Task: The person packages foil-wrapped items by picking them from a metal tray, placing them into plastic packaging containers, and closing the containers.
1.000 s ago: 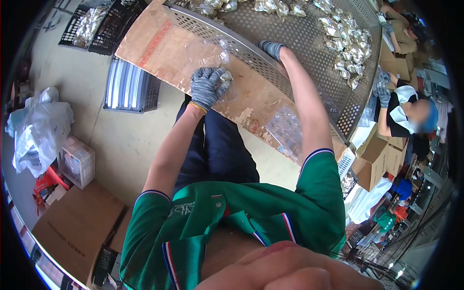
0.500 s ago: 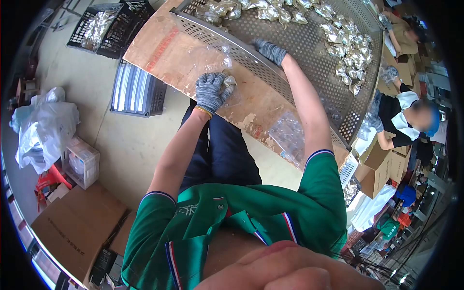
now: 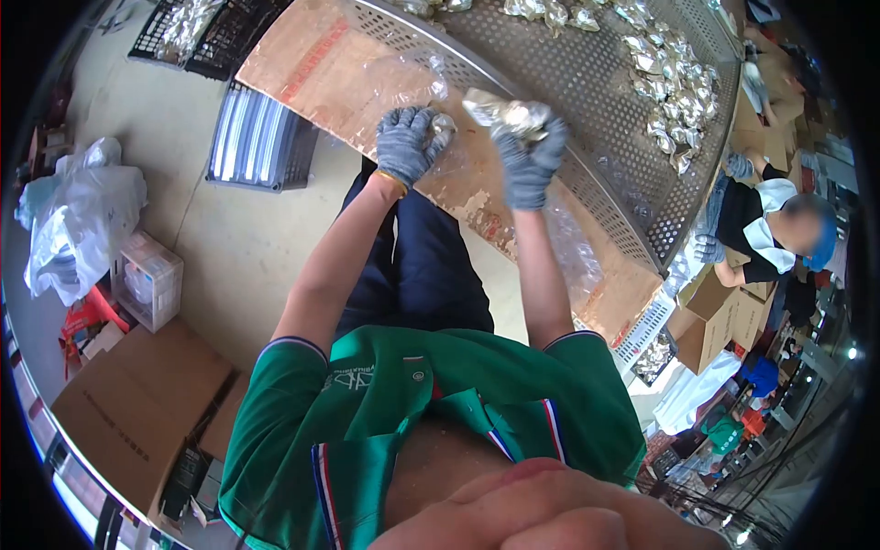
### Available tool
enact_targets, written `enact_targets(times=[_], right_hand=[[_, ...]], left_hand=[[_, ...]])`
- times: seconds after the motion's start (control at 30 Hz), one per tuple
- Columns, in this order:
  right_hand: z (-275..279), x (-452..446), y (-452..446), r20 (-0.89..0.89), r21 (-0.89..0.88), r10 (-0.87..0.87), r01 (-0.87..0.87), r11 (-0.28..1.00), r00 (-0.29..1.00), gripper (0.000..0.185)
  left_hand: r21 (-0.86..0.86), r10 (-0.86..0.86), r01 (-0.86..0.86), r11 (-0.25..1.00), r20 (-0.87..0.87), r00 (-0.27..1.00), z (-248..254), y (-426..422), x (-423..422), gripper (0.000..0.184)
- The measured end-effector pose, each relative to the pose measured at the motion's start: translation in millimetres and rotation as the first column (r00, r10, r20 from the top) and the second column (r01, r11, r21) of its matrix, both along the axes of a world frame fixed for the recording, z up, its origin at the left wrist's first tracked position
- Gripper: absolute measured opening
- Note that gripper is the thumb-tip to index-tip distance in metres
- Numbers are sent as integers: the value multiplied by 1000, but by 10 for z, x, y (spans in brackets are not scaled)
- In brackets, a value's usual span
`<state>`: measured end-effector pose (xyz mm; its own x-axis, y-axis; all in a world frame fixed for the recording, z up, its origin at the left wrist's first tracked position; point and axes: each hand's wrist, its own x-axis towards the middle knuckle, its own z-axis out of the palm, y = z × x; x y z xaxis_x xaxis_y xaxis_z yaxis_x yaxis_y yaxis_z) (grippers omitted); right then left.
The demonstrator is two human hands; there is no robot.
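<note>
My left hand (image 3: 406,147), in a grey knitted glove, rests at the near edge of the wooden board (image 3: 316,87). Its fingers curl over a clear plastic bag (image 3: 403,81) spread on the board, with a small gold-coloured packet (image 3: 444,123) by the thumb and index finger. Just above the board, beside the perforated metal tray (image 3: 541,64), my right hand (image 3: 532,165) wears a matching glove. It is closed around several shiny gold-coloured packets (image 3: 509,114), slightly blurred by motion. More such packets (image 3: 674,92) lie heaped in the tray.
Clear plastic bags (image 3: 573,247) lie on the board's right part. Black crates (image 3: 197,37) and a grey crate (image 3: 261,137) stand on the floor at left. A cardboard box (image 3: 137,412) is lower left. A co-worker (image 3: 756,229) in gloves is beyond the tray.
My right hand has come out of the tray, back over the board, and now carries gold-coloured packets. My left hand stays nearly in place on the bag.
</note>
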<state>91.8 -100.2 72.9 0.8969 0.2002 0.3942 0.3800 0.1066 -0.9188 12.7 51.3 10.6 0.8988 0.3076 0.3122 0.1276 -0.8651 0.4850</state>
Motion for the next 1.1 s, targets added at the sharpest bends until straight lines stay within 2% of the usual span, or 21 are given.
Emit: enact_targets(times=[0.07,0.1,0.13,0.2,0.23,0.3,0.4,0.47,0.53,0.63,0.7,0.73,0.8,0.83,0.9,0.93,1.0,1.03,1.07,1.1], right_hand=[[-182,-404,38,-107,-4,50,-51,999,993,48],[-336,-549,32,-141,-95,42,-56,994,989,51],[-493,-650,21,-31,-243,6,-13,970,999,52],[-572,-733,-34,277,-456,52,84,886,959,50],[-578,-759,-55,274,-455,52,81,887,960,50],[-585,-792,-96,147,-575,157,-45,817,977,47],[-440,-750,-39,193,-672,206,-23,740,959,46],[-436,-726,-5,219,-653,226,-30,757,949,45],[-414,-715,61,258,-626,248,-34,779,934,45],[-435,-809,141,247,-564,196,-24,826,949,45],[-558,-849,152,51,-762,260,-130,635,964,45],[-498,-838,183,51,-763,257,-129,634,965,45],[-369,-796,241,-55,-890,260,-166,426,964,48],[-353,-804,258,-63,-891,254,-169,422,965,48],[-354,-699,361,-74,-937,302,-170,306,951,41],[-337,-664,417,-71,-938,300,-166,304,951,41],[-344,-621,601,-252,-947,342,-304,107,905,38],[-912,-655,640,-71,-992,513,-5,-128,855,34],[-887,-630,598,-66,-992,517,0,-126,853,34],[-805,-590,485,-36,-996,516,-73,51,856,31]], left_hand=[[-14,0,0,1000,-12,1000,38,11,-23,38],[14,-40,40,999,-16,999,16,28,-23,38],[43,-79,80,996,-20,997,-12,54,-11,38],[66,-112,115,991,-38,993,-176,120,-1,35],[32,-126,126,991,-26,992,-161,135,-9,33],[-21,-134,133,991,-33,990,-131,139,-17,29],[-35,-145,143,989,-37,989,-131,164,3,28],[-65,-133,129,989,-57,989,-162,186,15,28],[-74,-192,191,979,2,981,-172,257,31,29],[-112,-180,174,978,-45,983,-144,266,-4,31],[-120,-186,175,977,-94,978,-50,260,-30,29],[-121,-189,177,977,-94,978,-56,261,-25,29],[-144,-181,168,975,-90,979,-81,271,-19,28],[-150,-188,172,974,-95,978,-131,267,-40,28],[-198,-185,177,964,-22,983,-214,290,-2,28],[-199,-186,179,963,-18,982,-213,284,-6,28],[-221,-231,234,947,38,972,-192,300,-51,31],[-128,-188,191,973,40,981,-238,298,-66,31],[-125,-183,187,974,44,982,-234,291,-69,31],[-117,-158,160,980,21,987,-222,271,-84,31]])
